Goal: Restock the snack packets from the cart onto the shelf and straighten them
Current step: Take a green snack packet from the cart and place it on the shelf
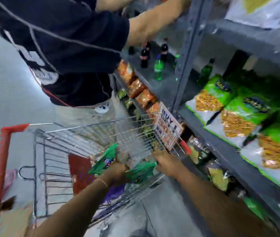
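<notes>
A wire shopping cart (pixel 101 132) with a red handle stands in the aisle beside the grey shelf (pixel 235 161). Both my hands reach down into it. My left hand (pixel 117 173) is closed on a green snack packet (pixel 105 159) that stands up from the basket. My right hand (pixel 166 163) grips another green packet (pixel 141 171) lying next to it. More packets lie under them, blurred. On the shelf at right, green and white snack packets (pixel 238 115) lie in a slanted row.
Another person in a dark shirt (pixel 64 53) stands just beyond the cart, arms reaching into an upper shelf. Soda bottles (pixel 159 69) stand on the middle shelf. Orange packets (pixel 141 93) hang along its edge. A "BUY 1" sign (pixel 168 129) hangs by the cart's front.
</notes>
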The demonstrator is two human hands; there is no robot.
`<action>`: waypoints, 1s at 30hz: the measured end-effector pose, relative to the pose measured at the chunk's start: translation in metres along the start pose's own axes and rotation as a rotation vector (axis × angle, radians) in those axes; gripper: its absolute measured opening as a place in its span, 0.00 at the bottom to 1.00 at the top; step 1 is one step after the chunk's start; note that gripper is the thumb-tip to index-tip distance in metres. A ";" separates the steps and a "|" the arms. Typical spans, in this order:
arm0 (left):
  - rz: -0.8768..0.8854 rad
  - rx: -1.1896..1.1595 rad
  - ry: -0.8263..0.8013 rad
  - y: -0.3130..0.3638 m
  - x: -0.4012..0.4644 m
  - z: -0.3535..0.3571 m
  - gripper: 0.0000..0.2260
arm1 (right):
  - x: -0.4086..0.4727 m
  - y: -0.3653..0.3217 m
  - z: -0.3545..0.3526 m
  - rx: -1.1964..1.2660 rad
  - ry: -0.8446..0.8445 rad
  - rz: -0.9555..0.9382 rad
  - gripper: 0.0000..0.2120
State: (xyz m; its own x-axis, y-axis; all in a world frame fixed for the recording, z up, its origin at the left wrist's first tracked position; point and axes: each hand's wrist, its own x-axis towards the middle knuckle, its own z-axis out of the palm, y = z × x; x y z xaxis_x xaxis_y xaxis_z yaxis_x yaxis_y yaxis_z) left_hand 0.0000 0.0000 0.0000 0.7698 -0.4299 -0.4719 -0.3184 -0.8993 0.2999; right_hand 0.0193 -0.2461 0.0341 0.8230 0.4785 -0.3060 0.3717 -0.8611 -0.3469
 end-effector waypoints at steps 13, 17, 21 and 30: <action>-0.150 0.025 0.118 -0.044 0.027 0.019 0.10 | 0.052 0.016 0.031 -0.204 -0.148 0.153 0.15; 0.043 -0.080 0.265 -0.044 0.032 -0.044 0.07 | 0.044 0.032 -0.003 0.332 0.051 0.323 0.08; 0.041 -0.551 0.405 -0.028 0.011 -0.115 0.10 | 0.005 0.024 -0.081 0.640 0.212 0.258 0.14; 0.492 -1.460 0.632 0.081 -0.033 -0.253 0.11 | -0.103 -0.065 -0.302 0.671 0.845 -0.101 0.19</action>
State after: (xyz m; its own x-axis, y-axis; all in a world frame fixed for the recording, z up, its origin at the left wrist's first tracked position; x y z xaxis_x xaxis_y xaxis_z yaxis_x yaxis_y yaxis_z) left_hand 0.0884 -0.0380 0.2494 0.9631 -0.2050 0.1746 -0.1117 0.2860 0.9517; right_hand 0.0404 -0.2909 0.3562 0.9270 0.0471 0.3721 0.3548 -0.4318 -0.8293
